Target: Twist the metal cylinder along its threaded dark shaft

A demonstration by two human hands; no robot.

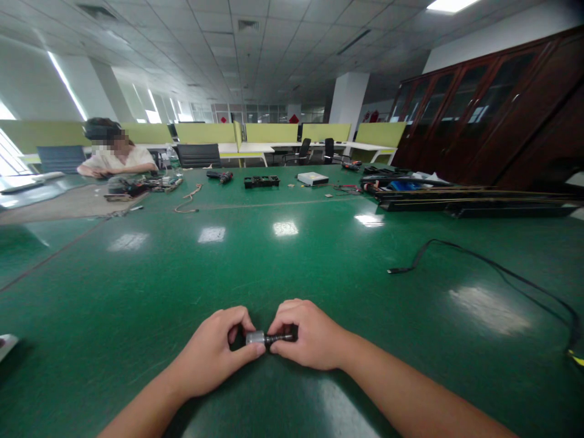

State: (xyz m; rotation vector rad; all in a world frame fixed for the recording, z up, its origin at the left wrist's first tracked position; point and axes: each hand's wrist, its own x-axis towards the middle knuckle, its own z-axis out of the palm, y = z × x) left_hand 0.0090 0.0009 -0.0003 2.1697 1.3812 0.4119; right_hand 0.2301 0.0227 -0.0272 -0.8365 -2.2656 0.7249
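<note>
Head view, from the left: a co-worker (119, 159) sits across the green tabletop (182, 267), well apart from your work. Near the bottom middle, your left hand (213, 344) is narrowed to a pinch, thumb and forefinger on a silver metal cylinder (255, 338). From its right end a dark ringed shaft (275, 338) runs roughly in line with it; the rings could be thread or spring, too small to tell. Your right hand (308, 334) is curled closely about that shaft, its thumb just beside your left one. You seem to be at the stage of working the two ends by hand, though whether by twist, push or pull cannot be told. Any such move would call for a firm left pinch, both pieces kept on one axis, and right fingertips light enough not to tip the shaft. Farther right, well apart from your right hand, a black cable (472, 251) curves over the tabletop, its plug (393, 271) pointing left.
</note>
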